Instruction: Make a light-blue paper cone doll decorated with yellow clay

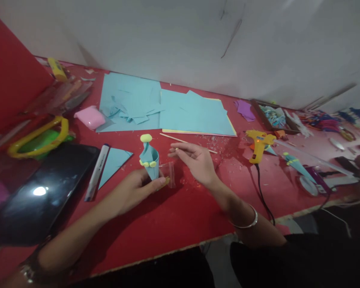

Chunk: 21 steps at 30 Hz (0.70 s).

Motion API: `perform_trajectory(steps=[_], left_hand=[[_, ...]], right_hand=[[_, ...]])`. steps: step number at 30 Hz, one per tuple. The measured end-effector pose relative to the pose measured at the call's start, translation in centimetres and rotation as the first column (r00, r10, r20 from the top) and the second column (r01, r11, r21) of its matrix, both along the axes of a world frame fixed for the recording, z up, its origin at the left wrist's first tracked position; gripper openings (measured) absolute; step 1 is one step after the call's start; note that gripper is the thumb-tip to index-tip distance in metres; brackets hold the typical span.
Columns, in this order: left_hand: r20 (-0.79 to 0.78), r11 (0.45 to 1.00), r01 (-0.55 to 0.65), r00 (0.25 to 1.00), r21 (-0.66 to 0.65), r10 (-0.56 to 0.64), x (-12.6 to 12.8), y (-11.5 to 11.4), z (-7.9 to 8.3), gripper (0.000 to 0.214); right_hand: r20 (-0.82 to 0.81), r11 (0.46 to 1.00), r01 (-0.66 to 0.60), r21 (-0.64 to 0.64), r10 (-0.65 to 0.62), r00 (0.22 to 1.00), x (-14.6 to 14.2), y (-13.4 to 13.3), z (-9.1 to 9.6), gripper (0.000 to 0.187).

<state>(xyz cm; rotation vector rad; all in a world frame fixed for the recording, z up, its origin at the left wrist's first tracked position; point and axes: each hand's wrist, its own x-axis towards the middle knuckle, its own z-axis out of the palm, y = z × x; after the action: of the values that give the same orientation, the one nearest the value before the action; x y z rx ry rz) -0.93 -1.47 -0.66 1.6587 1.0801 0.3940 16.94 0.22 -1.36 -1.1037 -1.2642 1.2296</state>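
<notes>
My left hand is closed around a light-blue paper cone. The cone stands point down, with pale yellow clay balls along its rim and a larger yellow ball on the twisted tip above. A small clear zip bag with something yellowish in it is at the left fingertips. To the right of the cone, my right hand hovers with thumb and forefinger pinched together. A tiny pale speck shows at those fingertips, too small to name. A thin wooden stick lies just behind this hand.
Light-blue sheets and paper scraps lie at the back. On the right are a yellow glue gun with a cord, another blue cone and a box of scraps. A marker, black tablet-like slab and pink packet lie left.
</notes>
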Motion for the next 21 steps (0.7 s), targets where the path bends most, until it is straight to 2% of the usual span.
perform_trajectory(steps=[3, 8, 13, 15, 18, 21], left_hand=[[0.013, 1.0, 0.003, 1.0, 0.016, -0.003, 0.1, 0.0, 0.1, 0.031], [0.028, 1.0, 0.016, 0.999, 0.005, -0.017, 0.0, 0.0, -0.2, 0.031], [0.012, 0.999, 0.019, 1.0, -0.026, -0.019, 0.0, -0.1, -0.3, 0.033], [0.029, 0.998, 0.028, 0.999, -0.048, -0.027, 0.1, -0.1, -0.3, 0.034], [0.102, 0.996, 0.08, 0.992, -0.035, -0.076, 0.2, -0.1, -0.3, 0.032], [0.108, 0.994, 0.109, 0.989, -0.018, -0.106, 0.2, -0.1, -0.5, 0.031]], right_hand=[[0.034, 0.999, 0.005, 0.042, -0.006, 0.999, 0.0, -0.1, 0.2, 0.011], [0.104, 0.983, 0.113, 0.141, -0.128, 0.986, 0.1, -0.2, 0.2, 0.007], [-0.007, 0.983, 0.072, 0.167, -0.072, 0.997, -0.3, -0.5, 0.0, 0.008], [0.005, 0.975, 0.031, 0.218, -0.033, 0.999, -0.5, -0.9, 0.1, 0.013], [0.162, 0.931, -0.054, 0.362, -0.006, 0.987, -0.8, -1.6, 0.3, 0.015], [0.314, 0.837, -0.086, 0.541, -0.106, 0.943, -0.9, -2.0, 0.8, 0.011]])
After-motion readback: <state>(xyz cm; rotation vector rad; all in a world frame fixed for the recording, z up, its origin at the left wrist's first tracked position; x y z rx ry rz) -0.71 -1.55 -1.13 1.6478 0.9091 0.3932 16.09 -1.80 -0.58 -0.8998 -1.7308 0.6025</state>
